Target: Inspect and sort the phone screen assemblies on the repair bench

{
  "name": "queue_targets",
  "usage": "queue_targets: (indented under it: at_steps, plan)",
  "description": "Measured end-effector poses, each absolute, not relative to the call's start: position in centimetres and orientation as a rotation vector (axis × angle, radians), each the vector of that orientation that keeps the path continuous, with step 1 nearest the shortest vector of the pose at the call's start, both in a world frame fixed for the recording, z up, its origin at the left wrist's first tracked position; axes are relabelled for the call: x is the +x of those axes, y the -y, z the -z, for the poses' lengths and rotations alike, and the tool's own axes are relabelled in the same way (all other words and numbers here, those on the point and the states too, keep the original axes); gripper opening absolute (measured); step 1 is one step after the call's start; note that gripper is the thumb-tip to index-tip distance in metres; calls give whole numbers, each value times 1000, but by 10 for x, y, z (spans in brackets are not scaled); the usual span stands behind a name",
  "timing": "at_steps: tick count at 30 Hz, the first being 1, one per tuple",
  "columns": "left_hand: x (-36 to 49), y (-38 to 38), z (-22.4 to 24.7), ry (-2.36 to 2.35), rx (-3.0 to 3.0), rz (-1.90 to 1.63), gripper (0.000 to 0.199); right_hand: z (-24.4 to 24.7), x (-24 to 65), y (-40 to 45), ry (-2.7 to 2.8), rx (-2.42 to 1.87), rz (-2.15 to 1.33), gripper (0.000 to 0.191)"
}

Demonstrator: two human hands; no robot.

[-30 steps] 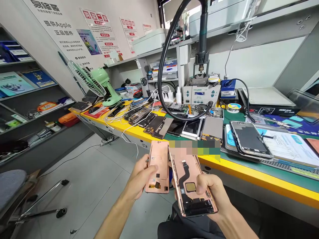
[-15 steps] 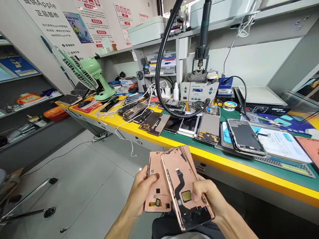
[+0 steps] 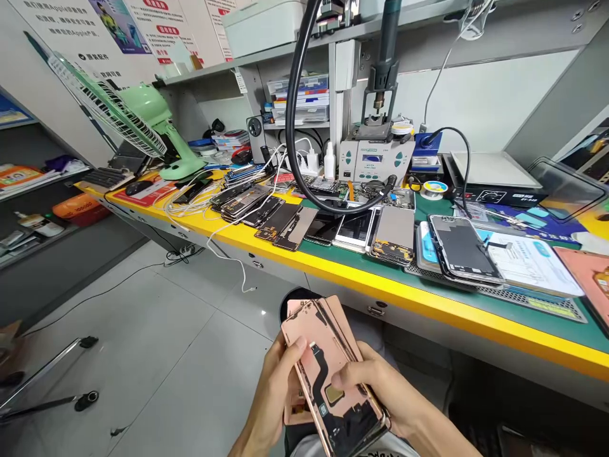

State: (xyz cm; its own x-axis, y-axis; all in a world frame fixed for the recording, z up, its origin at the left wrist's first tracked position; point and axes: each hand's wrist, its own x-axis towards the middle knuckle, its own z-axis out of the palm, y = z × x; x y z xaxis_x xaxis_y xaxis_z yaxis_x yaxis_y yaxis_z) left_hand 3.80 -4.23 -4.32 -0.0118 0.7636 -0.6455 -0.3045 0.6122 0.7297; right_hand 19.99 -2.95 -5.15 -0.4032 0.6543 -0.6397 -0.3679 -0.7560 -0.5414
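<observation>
Low in front of me, over my lap, both hands hold a stack of phone screens with copper-coloured backs. The top one shows a black ribbon cable, a gold square patch and black film at its lower end. My left hand is closed on the left edge, its thumb lying on the top screen. Around the right edge my right hand is closed, thumb near the gold patch. Another copper-coloured screen pokes out on the left, mostly covered. The fingers underneath are hidden.
Along the yellow-edged bench lie several phone screens and a stack with a black-backed screen. Behind stand a hot-air station with a looping black hose and a green fan. A white cable hangs over the edge.
The screens in my two hands have come together: the right-hand ones now overlap the left-hand one, covering most of it. My left thumb now rests on the top screen. The view has shifted.
</observation>
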Motion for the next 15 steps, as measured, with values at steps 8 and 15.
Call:
queue_targets:
  at_steps: [8,15]
  plan:
    - [45,49,53,-1462,332,-888,60,66,203,32,571,-1122,-2182,32]
    - [54,54,65,-1305,277,-1038,64,65,208,31,870,-1153,-2185,15]
